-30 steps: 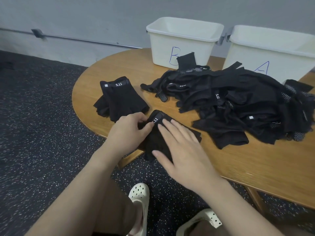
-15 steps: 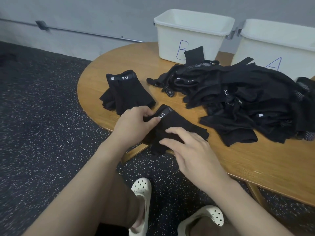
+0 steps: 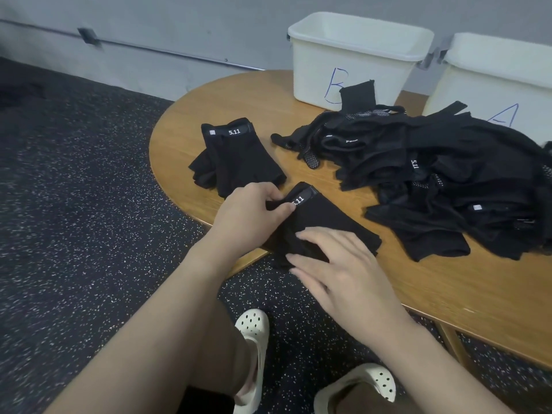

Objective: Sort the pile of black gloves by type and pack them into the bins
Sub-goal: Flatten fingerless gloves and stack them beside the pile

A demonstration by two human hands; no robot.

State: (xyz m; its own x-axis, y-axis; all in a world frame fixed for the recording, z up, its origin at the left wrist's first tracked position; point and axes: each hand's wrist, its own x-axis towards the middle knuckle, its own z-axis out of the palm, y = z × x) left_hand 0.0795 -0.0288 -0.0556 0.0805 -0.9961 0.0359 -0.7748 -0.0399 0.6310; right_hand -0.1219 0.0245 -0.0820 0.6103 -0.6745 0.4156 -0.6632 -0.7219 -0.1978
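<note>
A: Glove (image 3: 325, 222), black, "5.11" on the cuff band. Lies at the near edge of the surface (image 3: 448, 282), finger end overhanging toward the person. Long axis runs diagonally: cuff points up-left toward the far side, fingers down-right and near.

B: Grips?

A: Left hand (image 3: 251, 210) pinches the cuff at the label, thumb and fingers curled on the fabric. Right hand (image 3: 337, 264) lies flat on the finger end, fingers straight, pressing, holding nothing.

B: Step in hand?

A: Judged: flattening and squaring one glove before it joins the stack (image 3: 236, 156) just to the left, cuff band also at the far end. Sorting stage, early. The pile (image 3: 448, 180) to the right is large and unsorted; nothing visible in bin B (image 3: 352, 73), and the inside of bin A (image 3: 490, 82) is hidden.

B: Next move calls for?

A: Lift by the cuff, carry left, set on the stack with the cuff matched. Limp fabric; support both ends or it may fold.
</note>
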